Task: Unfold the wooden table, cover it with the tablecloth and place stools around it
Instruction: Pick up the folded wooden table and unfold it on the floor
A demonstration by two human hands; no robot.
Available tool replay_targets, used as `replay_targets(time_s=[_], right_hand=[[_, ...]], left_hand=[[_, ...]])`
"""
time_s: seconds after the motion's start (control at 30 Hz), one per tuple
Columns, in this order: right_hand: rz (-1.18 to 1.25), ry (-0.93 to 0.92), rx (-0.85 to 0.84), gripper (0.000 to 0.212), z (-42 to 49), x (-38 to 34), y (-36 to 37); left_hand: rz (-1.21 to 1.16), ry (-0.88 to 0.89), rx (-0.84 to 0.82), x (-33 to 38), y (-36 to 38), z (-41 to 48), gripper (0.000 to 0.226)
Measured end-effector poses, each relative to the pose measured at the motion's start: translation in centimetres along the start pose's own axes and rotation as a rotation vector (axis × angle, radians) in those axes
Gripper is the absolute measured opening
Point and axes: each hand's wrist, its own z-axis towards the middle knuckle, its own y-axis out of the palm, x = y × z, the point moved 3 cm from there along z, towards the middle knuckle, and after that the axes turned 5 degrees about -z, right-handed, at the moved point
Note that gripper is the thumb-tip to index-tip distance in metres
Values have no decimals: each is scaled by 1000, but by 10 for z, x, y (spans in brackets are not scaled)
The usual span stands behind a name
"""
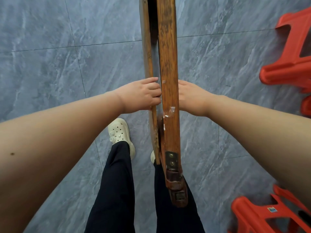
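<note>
The folded wooden table [167,64] stands on edge in front of me, seen from above as two brown panels with a narrow gap between them. My left hand [141,95] grips the thin left panel, fingers curled into the gap. My right hand [190,96] lies against the outer face of the thick right panel; its fingers are hidden behind the wood. A metal hinge plate [171,159] shows near the table's near end. No tablecloth is in view.
Red plastic stools stand at the right: one stack at the upper right [291,52], another at the lower right [262,216]. Grey marbled floor tiles [50,56] spread all around. My legs and a white shoe [120,133] are just left of the table's near end.
</note>
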Motion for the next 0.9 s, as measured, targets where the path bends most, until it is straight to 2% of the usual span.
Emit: replay_targets(time_s=[0.13,0.2,0.27,0.3,0.33,0.4,0.43,0.47,0.5,0.57,0.6,0.63,0.7,0.77,0.9], right_hand=[[-94,-10,-85,30,5,4,10],[-130,-23,-110,29,8,4,13],[-158,-40,-124,28,11,5,15],[-163,-52,-135,29,12,6,16],[-160,-66,-142,29,13,7,15],[-122,-94,-120,26,16,6,9],[-85,-106,-96,26,16,4,4],[-46,-116,-65,28,16,3,0],[-12,-123,-39,32,15,2,-4],[44,-128,-18,37,15,0,-11],[53,-132,-33,37,15,0,-12],[42,-137,-68,36,15,1,-12],[-13,-134,-165,29,16,3,-9],[-81,-138,-275,23,16,5,-7],[-82,-160,-316,17,14,4,-19]], left_hand=[[-28,48,-42,-3,-3,-3,37],[-75,55,-116,-7,6,-5,38],[-104,-37,-191,-9,1,-1,34],[-26,-26,-237,-14,8,1,28],[124,74,-319,-14,8,6,24],[63,148,-442,-17,1,3,22],[25,116,-607,-18,7,-8,20],[41,35,-577,-16,6,-14,21],[57,41,-470,-19,7,-18,23],[47,82,-448,-25,9,-26,24],[54,83,-494,-24,10,-28,25],[81,85,-523,-24,12,-31,27],[82,92,-455,-26,10,-36,31],[49,66,-461,-28,7,-44,34],[62,104,-458,-25,-6,-62,31]])
